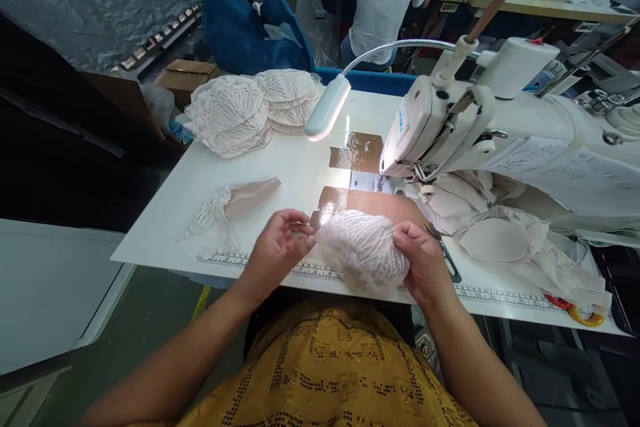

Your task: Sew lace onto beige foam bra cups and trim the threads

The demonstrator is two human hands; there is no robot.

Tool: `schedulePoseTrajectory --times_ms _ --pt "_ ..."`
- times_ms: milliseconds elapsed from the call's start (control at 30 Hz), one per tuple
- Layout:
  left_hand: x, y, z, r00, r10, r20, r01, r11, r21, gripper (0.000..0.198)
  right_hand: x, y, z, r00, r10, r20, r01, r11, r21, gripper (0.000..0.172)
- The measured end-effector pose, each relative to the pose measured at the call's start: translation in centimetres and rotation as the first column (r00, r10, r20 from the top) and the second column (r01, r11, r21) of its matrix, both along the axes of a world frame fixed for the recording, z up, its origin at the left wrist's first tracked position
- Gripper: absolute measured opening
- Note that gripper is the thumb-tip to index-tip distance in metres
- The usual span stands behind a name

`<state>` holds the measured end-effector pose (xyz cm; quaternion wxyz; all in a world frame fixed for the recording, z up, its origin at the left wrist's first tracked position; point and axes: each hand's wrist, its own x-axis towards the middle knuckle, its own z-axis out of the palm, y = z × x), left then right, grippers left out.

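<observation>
A white lace cup point(367, 250), rounded and strand-patterned, is held up over the front edge of the sewing table. My right hand point(425, 260) pinches its right edge between thumb and fingers. At its left edge is my left hand point(283, 243), fingers curled and thumb close to them, seeming to grip the rim; the exact contact is blurred. Behind the cup stands a white sewing machine point(450, 120), its needle area over a metal plate point(365, 181). A pair of thread snips point(447, 257) lies just right of my right hand.
Stacked lace cups point(227, 113) sit at the back left. A loose lace piece with beige fabric point(250, 197) lies on the left. Beige cups and lace point(495, 240) are heaped at right. A lamp point(327, 107) overhangs the table; a ruler strip point(490, 295) runs along its front. A person point(385, 0) sits beyond.
</observation>
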<state>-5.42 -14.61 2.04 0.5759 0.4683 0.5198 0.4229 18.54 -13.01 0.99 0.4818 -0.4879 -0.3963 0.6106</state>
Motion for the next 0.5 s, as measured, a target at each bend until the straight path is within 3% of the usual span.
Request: schedulePoseTrajectory --times_ms 33,100,200,267,367,500 --pt "-0.2 0.3 0.5 0.997 0.015 -0.074 -0.007 0.994 0.106 0.046 -0.1 -0.3 0.4 0.997 0.082 0.014 -0.082 0.997 0.002 0.027" --pt "0.1 0.9 1.7 0.975 -0.121 -0.186 0.163 0.959 0.231 0.057 -0.3 -0.8 1.3 0.974 0.218 0.056 -0.220 0.975 0.018 0.026" --pt "1.6 1.5 3.1 0.865 -0.444 -0.233 0.488 0.852 0.190 0.050 -0.7 -1.4 2.4 0.928 0.325 0.181 -0.344 0.935 0.084 0.023" --pt "2.7 1.9 3.2 0.809 -0.569 -0.151 0.587 0.798 0.140 0.031 -0.7 -1.7 2.9 0.904 0.342 0.257 -0.381 0.916 0.122 0.022" --pt "3.6 2.1 2.5 0.797 -0.604 -0.003 0.602 0.795 0.079 0.024 -0.3 -1.9 3.2 0.886 0.308 0.346 -0.383 0.908 0.172 0.019" --pt "4.4 2.1 1.5 0.838 -0.538 0.087 0.537 0.843 0.039 0.024 0.1 -2.0 2.7 0.878 0.246 0.410 -0.351 0.914 0.204 0.018"
